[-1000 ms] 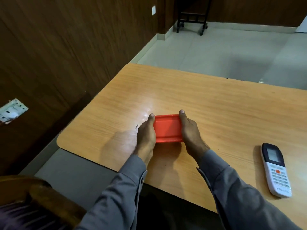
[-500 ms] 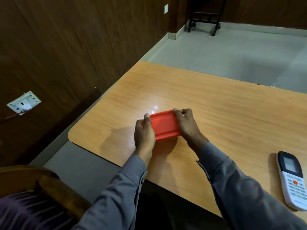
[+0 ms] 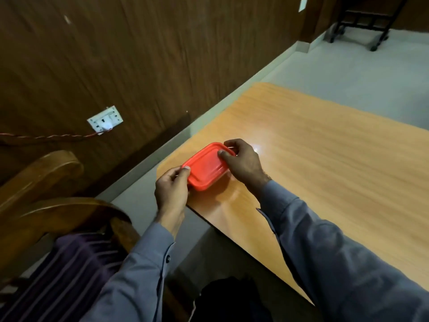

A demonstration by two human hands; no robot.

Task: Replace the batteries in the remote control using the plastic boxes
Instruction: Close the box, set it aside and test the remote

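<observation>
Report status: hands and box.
Left hand and right hand both grip red plastic lidded box. Lid on. Box at wooden table corner. Nothing obstructing.

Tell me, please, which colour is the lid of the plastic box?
The lid is plain red-orange, seen best in the head view.

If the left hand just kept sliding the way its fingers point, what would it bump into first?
The left hand already touches the red box at its near corner, fingers pointing up and right across the lid. Going straight on it would push that box, then probably meet the right hand gripping the far corner; depth is hard to judge.
</observation>
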